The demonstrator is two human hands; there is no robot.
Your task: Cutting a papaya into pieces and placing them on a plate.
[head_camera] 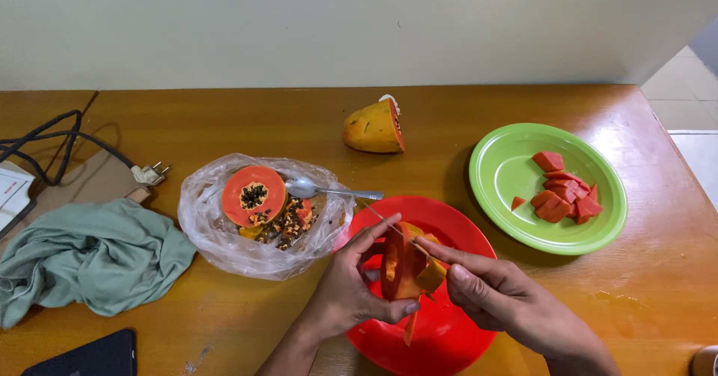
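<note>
Both hands over red plate (449,226), left hand (351,290) grip clamped on papaya piece (400,267), right hand (497,297) grip closed on knife (389,225) against it.

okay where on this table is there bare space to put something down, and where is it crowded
Bare wood lies along the back of the table between the cable and the papaya piece, and at the front right below the green plate. It is crowded in the middle: bag of scraps, spoon, red plate, both hands.

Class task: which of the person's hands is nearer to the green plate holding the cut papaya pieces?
Right. The right hand sits just below-left of the green plate; the left hand lies farther left, across the red plate.
</note>
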